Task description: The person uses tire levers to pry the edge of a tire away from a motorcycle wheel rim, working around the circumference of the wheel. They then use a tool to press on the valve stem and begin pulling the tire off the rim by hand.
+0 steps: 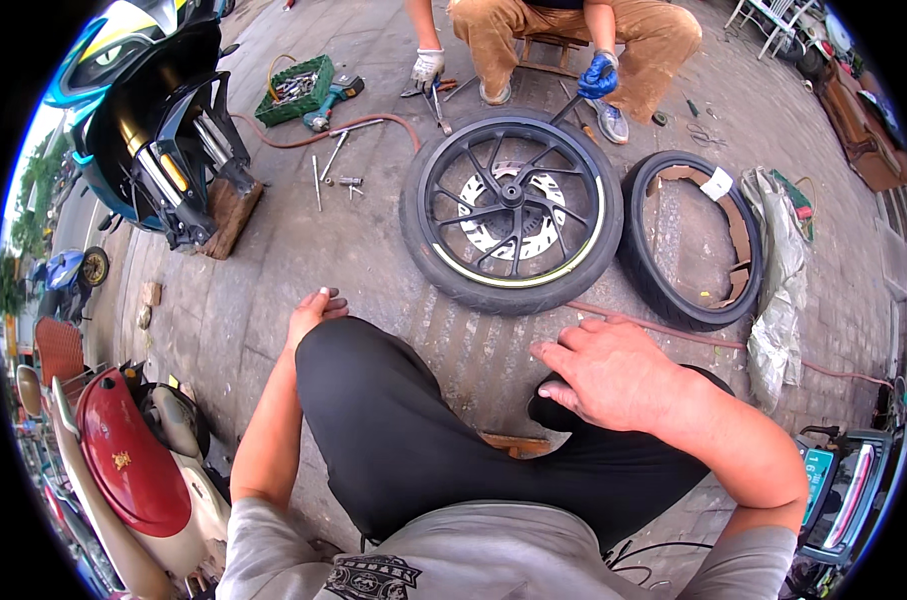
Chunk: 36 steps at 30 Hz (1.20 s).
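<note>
My left hand (pixel 313 315) hangs beside my left knee, partly behind it, its visible fingers loose and apart. My right hand (pixel 598 370) is held over my right leg, empty, with fingers spread and slightly bent. Beyond my knees, a black spoked wheel (pixel 418 225) with tyre and brake disc lies flat on the pavement. To its right lies a separate black tyre (pixel 641 250) with brown cardboard inside. A person sitting opposite wears a white glove (pixel 428 66) on one hand, near some tools, and a blue glove (pixel 596 78) on the other, gripping a dark bar reaching the wheel's rim.
A motorcycle front end (pixel 133 120) rests on a wooden block at back left, near a green tool crate (pixel 313 75), drill (pixel 333 105), loose wrenches (pixel 328 165) and red hose (pixel 383 118). A red scooter (pixel 133 450) stands left; plastic sheeting (pixel 778 300) and another vehicle (pixel 838 490) are right.
</note>
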{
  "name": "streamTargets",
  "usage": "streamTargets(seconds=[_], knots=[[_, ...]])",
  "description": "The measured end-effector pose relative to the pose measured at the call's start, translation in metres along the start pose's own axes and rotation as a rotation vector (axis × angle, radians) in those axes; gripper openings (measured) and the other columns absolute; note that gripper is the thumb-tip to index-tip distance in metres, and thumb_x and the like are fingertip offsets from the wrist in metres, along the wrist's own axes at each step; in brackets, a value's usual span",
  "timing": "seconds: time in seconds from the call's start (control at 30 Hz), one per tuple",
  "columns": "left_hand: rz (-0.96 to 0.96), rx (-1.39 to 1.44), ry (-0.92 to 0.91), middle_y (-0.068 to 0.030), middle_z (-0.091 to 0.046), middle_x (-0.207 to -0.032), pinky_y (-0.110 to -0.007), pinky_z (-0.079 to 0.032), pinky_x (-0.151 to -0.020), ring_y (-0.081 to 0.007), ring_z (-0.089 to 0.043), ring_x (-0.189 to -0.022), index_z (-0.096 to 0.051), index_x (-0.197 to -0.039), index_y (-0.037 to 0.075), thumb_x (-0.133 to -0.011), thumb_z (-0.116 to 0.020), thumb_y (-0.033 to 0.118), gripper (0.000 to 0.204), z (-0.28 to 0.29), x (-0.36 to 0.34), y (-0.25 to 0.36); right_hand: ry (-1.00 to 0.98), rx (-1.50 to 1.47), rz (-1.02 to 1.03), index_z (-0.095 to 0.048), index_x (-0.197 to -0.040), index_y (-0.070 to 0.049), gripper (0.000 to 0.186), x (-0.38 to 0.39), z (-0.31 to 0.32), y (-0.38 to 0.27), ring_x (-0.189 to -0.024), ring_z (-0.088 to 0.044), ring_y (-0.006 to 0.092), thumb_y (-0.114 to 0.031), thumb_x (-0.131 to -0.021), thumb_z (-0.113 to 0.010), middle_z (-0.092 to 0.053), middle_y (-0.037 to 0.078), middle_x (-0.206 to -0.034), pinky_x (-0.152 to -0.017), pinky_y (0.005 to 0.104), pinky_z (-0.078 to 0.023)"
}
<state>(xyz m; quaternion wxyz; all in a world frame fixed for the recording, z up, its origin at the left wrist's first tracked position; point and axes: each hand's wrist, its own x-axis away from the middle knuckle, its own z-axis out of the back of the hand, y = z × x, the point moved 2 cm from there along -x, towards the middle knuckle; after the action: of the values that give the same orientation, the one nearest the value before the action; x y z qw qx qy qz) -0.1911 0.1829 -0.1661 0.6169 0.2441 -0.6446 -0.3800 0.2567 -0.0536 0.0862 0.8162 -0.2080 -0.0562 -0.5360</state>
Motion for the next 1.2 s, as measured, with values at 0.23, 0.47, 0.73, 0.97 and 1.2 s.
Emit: streamTargets(seconds=[0.23, 0.47, 0.73, 0.97, 1.2], knots=[[-0.47, 0.063, -0.356, -0.0101, -0.076, -0.123, -0.038, -0.058, -0.101, -0.0215, -0.073, -0.114, -0.069, -0.125, 0.006, -0.114, -0.063, 0.041, 0.037, -0.127, 0.128, 0.254, -0.474, 0.069, -0.136, -0.067, -0.139, -0.006, 0.052, -0.003, -0.061, -0.004, -0.113, -0.074, 0.0379, -0.047, -0.107, -0.067, -0.076, 0.018, -0.116, -0.099, 0.053, -0.057], [-0.959, -1.198, -0.451, -0.0115, -0.068, -0.094, -0.041, -0.052, -0.087, -0.0318, -0.067, -0.09, -0.067, -0.101, 0.004, -0.105, -0.075, 0.028, 0.025, -0.283, 0.177, 0.202, -0.204, -0.18, -0.126, -0.067, -0.135, -0.003, 0.05, -0.01, -0.019, 0.018, -0.117, -0.073, 0.0423, -0.045, -0.108, -0.066, -0.076, 0.022, -0.118, -0.102, 0.0546, -0.056], [-0.583, -1.557, -1.218, -0.019, -0.076, -0.106, -0.055, -0.056, -0.089, -0.0448, -0.072, -0.103, -0.069, -0.116, 0.006, -0.105, -0.068, 0.052, 0.047, -0.285, 0.122, 0.163, -0.042, -0.409, -0.234, -0.064, -0.139, -0.001, 0.054, 0.02, -0.022, 0.135, -0.114, -0.072, 0.0445, -0.045, -0.108, -0.067, -0.075, 0.025, -0.119, -0.099, 0.0544, -0.057], [-0.628, -1.402, -1.238, -0.0186, -0.075, -0.103, -0.051, -0.057, -0.087, -0.0416, -0.073, -0.1, -0.069, -0.125, 0.006, -0.106, -0.07, 0.047, 0.046, -0.294, 0.095, 0.155, -0.28, -0.417, -0.298, -0.059, -0.149, -0.004, 0.06, -0.002, -0.054, 0.167, -0.115, -0.072, 0.0478, -0.05, -0.11, -0.063, -0.078, 0.026, -0.12, -0.1, 0.0564, -0.056], [-0.607, -1.328, -1.296, -0.0197, -0.076, -0.106, -0.051, -0.058, -0.088, -0.042, -0.073, -0.103, -0.068, -0.132, 0.006, -0.108, -0.067, 0.051, 0.051, -0.302, 0.097, 0.151, -0.287, -0.401, -0.262, -0.057, -0.153, -0.003, 0.064, -0.007, -0.065, 0.17, -0.118, -0.071, 0.0478, -0.049, -0.11, -0.063, -0.076, 0.026, -0.127, -0.101, 0.0556, -0.056]])
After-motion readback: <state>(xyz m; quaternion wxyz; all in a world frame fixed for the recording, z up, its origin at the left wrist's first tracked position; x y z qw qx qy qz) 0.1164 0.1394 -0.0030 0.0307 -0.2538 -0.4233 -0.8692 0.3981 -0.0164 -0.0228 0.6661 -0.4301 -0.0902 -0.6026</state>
